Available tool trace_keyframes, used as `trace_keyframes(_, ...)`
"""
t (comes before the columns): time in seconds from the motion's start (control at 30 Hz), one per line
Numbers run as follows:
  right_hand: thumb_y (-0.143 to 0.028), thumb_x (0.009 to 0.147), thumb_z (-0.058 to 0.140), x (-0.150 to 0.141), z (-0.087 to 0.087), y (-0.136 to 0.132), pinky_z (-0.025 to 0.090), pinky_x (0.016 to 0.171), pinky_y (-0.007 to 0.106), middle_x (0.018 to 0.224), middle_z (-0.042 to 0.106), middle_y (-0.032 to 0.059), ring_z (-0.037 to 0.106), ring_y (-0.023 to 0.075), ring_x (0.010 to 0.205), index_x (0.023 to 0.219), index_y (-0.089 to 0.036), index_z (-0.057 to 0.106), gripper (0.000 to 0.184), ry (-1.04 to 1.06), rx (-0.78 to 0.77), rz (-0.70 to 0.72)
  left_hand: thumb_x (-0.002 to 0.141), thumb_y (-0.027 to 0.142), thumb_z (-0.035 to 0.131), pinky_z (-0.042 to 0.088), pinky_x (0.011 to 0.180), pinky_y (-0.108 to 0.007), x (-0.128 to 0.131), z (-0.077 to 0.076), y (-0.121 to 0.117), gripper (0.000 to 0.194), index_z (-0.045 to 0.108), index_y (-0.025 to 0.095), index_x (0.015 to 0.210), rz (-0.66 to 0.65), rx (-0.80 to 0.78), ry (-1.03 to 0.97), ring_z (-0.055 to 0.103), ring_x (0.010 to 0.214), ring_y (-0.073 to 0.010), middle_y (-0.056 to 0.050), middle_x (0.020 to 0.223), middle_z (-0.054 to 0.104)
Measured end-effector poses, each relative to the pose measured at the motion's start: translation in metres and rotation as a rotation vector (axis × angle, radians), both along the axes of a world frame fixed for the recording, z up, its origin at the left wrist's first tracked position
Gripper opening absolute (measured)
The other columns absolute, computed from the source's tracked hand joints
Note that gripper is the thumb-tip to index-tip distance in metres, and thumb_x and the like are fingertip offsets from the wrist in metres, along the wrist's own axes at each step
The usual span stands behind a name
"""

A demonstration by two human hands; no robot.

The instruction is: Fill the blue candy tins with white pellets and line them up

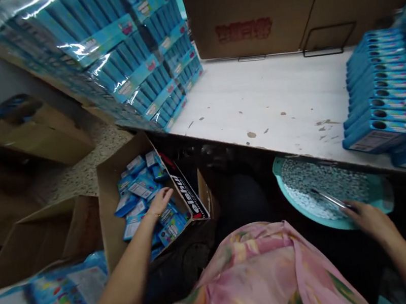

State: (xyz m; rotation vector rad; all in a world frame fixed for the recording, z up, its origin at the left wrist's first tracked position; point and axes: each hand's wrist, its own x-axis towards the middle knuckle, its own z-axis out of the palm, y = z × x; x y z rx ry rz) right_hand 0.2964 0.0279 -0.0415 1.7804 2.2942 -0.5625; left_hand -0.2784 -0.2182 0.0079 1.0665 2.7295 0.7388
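Note:
My left hand (pixel 161 200) reaches into an open cardboard box (pixel 109 179) at the left, over a heap of small blue packets (pixel 141 186). Its fingers are bent together; whether anything is between them is hidden. At the right, my right hand (pixel 370 220) is closed round the dark handle of a slim, shiny metal utensil (pixel 332 200). The utensil's far end dips toward small pale pellets (pixel 308 181) in a turquoise basin (pixel 291 202). Those pellets look white near the front and grey-teal behind.
A white worktop (pixel 233 101) with peeling spots spans the middle. Film-wrapped stacks of blue cartons (pixel 126 56) stand on its left; blue boxes with round holes (pixel 378 93) are piled at right. A large cardboard sheet (pixel 260 4) stands behind. More cartons (pixel 42 134) sit on the floor at left.

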Motion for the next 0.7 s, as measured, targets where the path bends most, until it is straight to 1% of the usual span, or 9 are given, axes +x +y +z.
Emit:
trace_keyframes(0.07,-0.045,0.077,0.035,0.0,0.0,-0.001,0.045,0.073,0.034,0.097,0.065,0.0107,0.058,0.0272,0.09,0.108,-0.021,0.06,0.046,0.01,0.0,0.002,0.045,0.045,0.064,0.045,0.075,-0.039,-0.001,-0.012,-0.011,0.057,0.057,0.014,0.092,0.052,-0.164,-0.02,0.056,0.089,-0.0297,-0.013,0.098,0.06)
trace_keyframes(0.13,-0.045,0.077,0.035,-0.002,0.001,-0.002,0.045,0.075,0.034,0.1,0.064,0.0105,0.058,0.0271,0.092,0.109,-0.02,0.059,0.047,0.001,-0.013,0.001,0.043,0.045,0.066,0.042,0.078,-0.044,-0.002,-0.021,-0.017,0.076,0.048,0.011,0.11,0.123,-0.404,-0.049,0.051,0.099,-0.0361,-0.021,0.119,0.045)
trace_keyframes(0.2,-0.046,0.077,0.034,-0.005,0.004,-0.001,0.045,0.076,0.034,0.102,0.063,0.011,0.058,0.0272,0.093,0.11,-0.019,0.058,0.049,-0.016,-0.026,0.001,0.047,0.047,0.064,0.04,0.08,-0.043,-0.003,-0.025,-0.02,0.084,0.039,0.012,0.12,0.144,-0.554,-0.075,0.048,0.104,-0.0361,-0.023,0.129,0.033)
trace_keyframes(0.3,-0.045,0.078,0.033,-0.008,0.006,-0.001,0.044,0.076,0.033,0.101,0.063,0.0116,0.058,0.0272,0.092,0.11,-0.019,0.058,0.049,-0.015,-0.038,0.025,0.042,0.041,0.069,0.04,0.081,-0.041,-0.007,-0.023,-0.024,0.088,0.039,0.013,0.12,0.063,-0.588,-0.062,0.047,0.105,-0.0356,-0.021,0.125,0.038)
trace_keyframes(0.4,-0.045,0.077,0.034,-0.008,0.004,0.001,0.044,0.078,0.034,0.102,0.063,0.0121,0.057,0.028,0.094,0.109,-0.017,0.059,0.049,-0.004,-0.044,0.053,0.039,0.027,0.071,0.04,0.081,-0.038,-0.012,-0.013,-0.032,0.077,0.048,0.015,0.111,0.006,-0.598,-0.039,0.051,0.101,-0.0328,-0.017,0.112,0.052)
trace_keyframes(0.47,-0.046,0.077,0.034,-0.007,-0.001,0.003,0.044,0.077,0.035,0.102,0.063,0.0126,0.057,0.0289,0.094,0.109,-0.016,0.059,0.05,0.012,-0.038,0.076,0.045,0.027,0.068,0.041,0.08,-0.033,-0.014,0.0,-0.037,0.062,0.052,0.014,0.104,0.004,-0.575,-0.043,0.054,0.097,-0.0279,-0.013,0.104,0.057)
trace_keyframes(0.53,-0.047,0.077,0.034,-0.005,-0.007,0.007,0.044,0.076,0.036,0.099,0.064,0.0124,0.057,0.0293,0.093,0.107,-0.016,0.06,0.05,0.04,-0.023,0.106,0.054,0.032,0.064,0.04,0.081,-0.031,-0.011,0.021,-0.039,0.051,0.054,0.014,0.1,0.005,-0.5,0.006,0.053,0.097,-0.0255,-0.012,0.102,0.058)
trace_keyframes(0.6,-0.047,0.076,0.035,-0.005,-0.013,0.009,0.045,0.074,0.036,0.096,0.065,0.0113,0.058,0.029,0.091,0.105,-0.017,0.061,0.049,0.058,-0.005,0.124,0.058,0.038,0.062,0.038,0.085,-0.034,-0.001,0.049,-0.035,0.045,0.055,0.014,0.095,-0.028,-0.327,0.138,0.049,0.1,-0.0263,-0.012,0.102,0.056)
trace_keyframes(0.7,-0.046,0.075,0.038,-0.007,-0.014,0.011,0.046,0.073,0.034,0.093,0.066,0.0099,0.06,0.0278,0.088,0.103,-0.019,0.062,0.045,0.07,0.006,0.12,0.058,0.044,0.062,0.033,0.089,-0.042,0.024,0.097,-0.019,0.041,0.057,0.017,0.088,-0.161,-0.008,0.3,0.047,0.099,-0.0271,-0.009,0.097,0.057)
